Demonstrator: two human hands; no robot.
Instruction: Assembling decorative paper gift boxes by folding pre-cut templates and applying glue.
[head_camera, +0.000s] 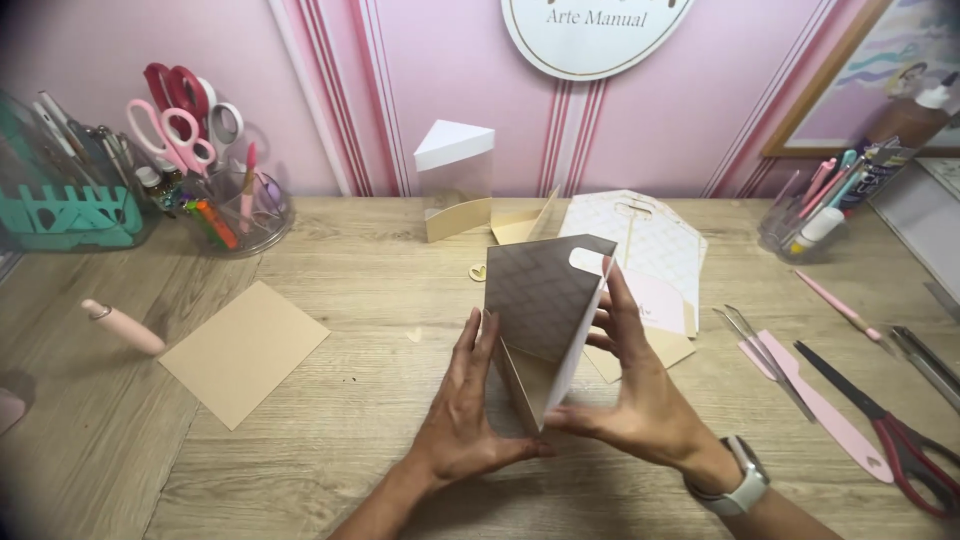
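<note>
Both hands are holding a folded paper box (548, 320) upright just above the wooden counter (330, 400), near its middle. The left hand (462, 410) is pressing flat against the box's left side, fingers together, while the right hand (635, 385) is pinching the right panel. A tan paper square (243, 351) is lying well to the left, and scissors (890, 425) are lying far right.

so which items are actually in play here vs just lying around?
In hand:
- left hand and right hand, both pressed on the folded card box

Lying about:
- tan card square
- finished wedge box
- patterned cut sheets
- tweezers
- red-handled scissors
- pink roller tool
- tool jars
</note>
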